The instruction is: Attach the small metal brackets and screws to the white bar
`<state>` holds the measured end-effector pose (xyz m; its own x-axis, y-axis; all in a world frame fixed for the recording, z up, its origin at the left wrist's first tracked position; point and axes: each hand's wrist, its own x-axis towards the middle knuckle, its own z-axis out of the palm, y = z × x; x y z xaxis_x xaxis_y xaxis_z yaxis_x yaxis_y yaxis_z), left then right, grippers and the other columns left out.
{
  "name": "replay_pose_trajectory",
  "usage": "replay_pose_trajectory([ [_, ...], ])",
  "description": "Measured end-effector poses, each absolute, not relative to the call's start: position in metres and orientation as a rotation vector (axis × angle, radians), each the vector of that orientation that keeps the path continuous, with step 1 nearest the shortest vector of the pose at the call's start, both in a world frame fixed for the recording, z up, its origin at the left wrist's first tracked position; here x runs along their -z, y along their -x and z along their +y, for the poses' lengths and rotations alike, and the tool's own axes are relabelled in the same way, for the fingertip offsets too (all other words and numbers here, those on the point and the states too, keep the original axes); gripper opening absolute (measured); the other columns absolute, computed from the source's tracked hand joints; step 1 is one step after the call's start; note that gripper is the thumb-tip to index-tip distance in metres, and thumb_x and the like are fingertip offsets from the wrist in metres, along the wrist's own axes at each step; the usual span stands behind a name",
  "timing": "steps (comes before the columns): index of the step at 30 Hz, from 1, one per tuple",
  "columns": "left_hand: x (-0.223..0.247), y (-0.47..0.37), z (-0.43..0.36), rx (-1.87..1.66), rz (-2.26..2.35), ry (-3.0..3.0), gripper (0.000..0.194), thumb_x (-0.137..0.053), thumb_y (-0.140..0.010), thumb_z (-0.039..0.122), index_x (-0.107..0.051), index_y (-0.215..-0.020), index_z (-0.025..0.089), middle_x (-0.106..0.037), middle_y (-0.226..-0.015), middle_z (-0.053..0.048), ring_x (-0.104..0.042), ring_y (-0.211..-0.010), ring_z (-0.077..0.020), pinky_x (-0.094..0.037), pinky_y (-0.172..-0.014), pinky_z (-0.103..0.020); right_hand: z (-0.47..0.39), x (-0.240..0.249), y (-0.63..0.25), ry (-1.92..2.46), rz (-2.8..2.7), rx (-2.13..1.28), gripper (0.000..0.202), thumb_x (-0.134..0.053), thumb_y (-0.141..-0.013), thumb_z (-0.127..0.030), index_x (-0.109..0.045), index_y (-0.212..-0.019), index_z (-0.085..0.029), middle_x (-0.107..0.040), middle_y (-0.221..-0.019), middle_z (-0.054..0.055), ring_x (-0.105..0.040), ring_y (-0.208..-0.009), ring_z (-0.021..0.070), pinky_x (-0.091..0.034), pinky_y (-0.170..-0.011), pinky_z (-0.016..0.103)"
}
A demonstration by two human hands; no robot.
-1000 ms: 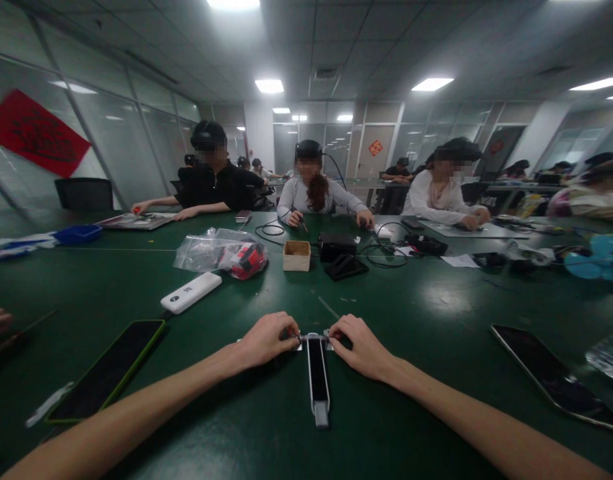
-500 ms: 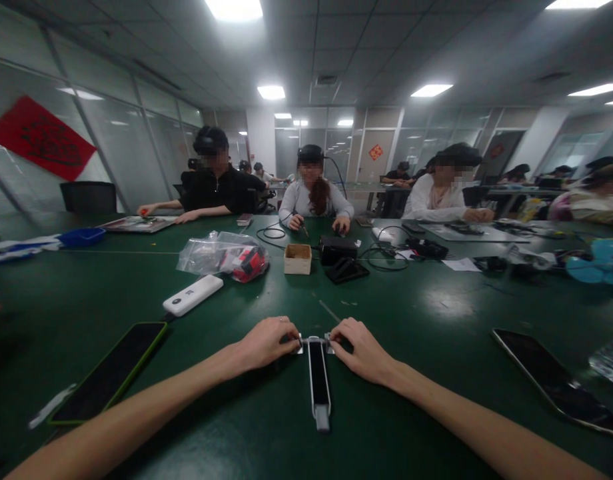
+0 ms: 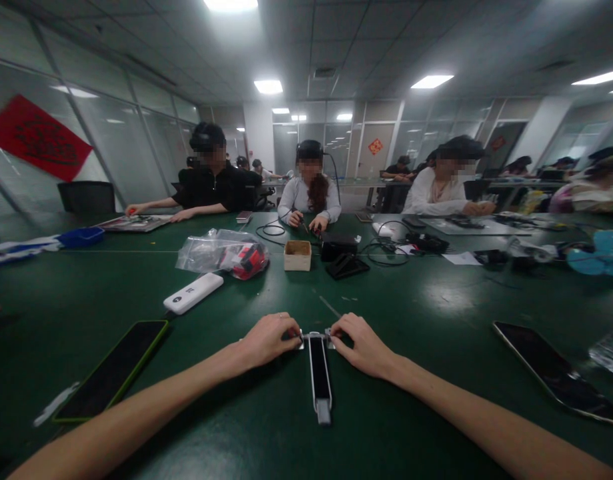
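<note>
A narrow device (image 3: 319, 373) with a white frame, a black face and a grey tip at its near end lies lengthwise on the green table (image 3: 411, 427). Across its far end runs a thin crosspiece with a small shiny metal plate on either side. My left hand (image 3: 271, 340) pinches the left metal plate (image 3: 301, 345) between thumb and fingers. On the opposite side, my right hand (image 3: 361, 343) is closed at the right metal plate (image 3: 330, 345). The fingertips cover part of both plates, so their exact shape is hidden.
Left of my arms lie a green-edged phone (image 3: 114, 370) and a white power bank (image 3: 194, 293). Another phone (image 3: 551, 370) is at the right. Ahead are a plastic bag (image 3: 221, 253), a small box (image 3: 297, 257) and a black case (image 3: 339, 247). Co-workers sit across the table.
My hands and the device keep nearly the same place, with the view shifted slightly. The co-worker opposite has moved one hand inward, toward the other.
</note>
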<state>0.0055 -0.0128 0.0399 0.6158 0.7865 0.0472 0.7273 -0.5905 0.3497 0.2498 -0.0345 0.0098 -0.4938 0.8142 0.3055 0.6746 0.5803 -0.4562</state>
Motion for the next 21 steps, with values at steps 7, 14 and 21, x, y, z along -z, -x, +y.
replay_pose_trajectory([
  [7, -0.0409, -0.0071, -0.0142, -0.301, 1.261, -2.54, 0.011, -0.064, -0.081, 0.024, -0.066, -0.089, 0.017, -0.065, -0.086, -0.001, -0.059, -0.076, -0.0144, -0.043, -0.068, -0.023, -0.0337, -0.0093, -0.2497, 1.188, -2.326, -0.393, 0.01, -0.051, -0.089, -0.022, -0.06, -0.089, -0.018, -0.06, -0.088, 0.004, -0.052, -0.081, 0.0171, -0.043, -0.072, 0.032],
  [14, -0.0382, -0.0041, -0.0123, -0.287, 1.201, -2.573, 0.017, -0.058, -0.086, 0.03, -0.067, -0.093, 0.017, -0.065, -0.088, -0.003, -0.06, -0.077, -0.015, -0.043, -0.067, -0.023, -0.0342, -0.0104, -0.2497, 1.196, -2.326, -0.404, 0.01, -0.051, -0.089, -0.023, -0.06, -0.089, -0.018, -0.06, -0.089, 0.004, -0.053, -0.081, 0.0174, -0.043, -0.071, 0.032],
  [21, -0.0343, -0.0039, -0.0107, -0.273, 1.159, -2.68, 0.018, -0.054, -0.088, 0.026, -0.067, -0.095, 0.016, -0.065, -0.089, -0.004, -0.061, -0.077, -0.0151, -0.044, -0.068, -0.023, -0.0341, -0.0096, -0.2496, 1.157, -2.323, -0.372, 0.008, -0.053, -0.088, -0.021, -0.06, -0.088, -0.017, -0.06, -0.087, 0.004, -0.052, -0.081, 0.0169, -0.042, -0.072, 0.032],
])
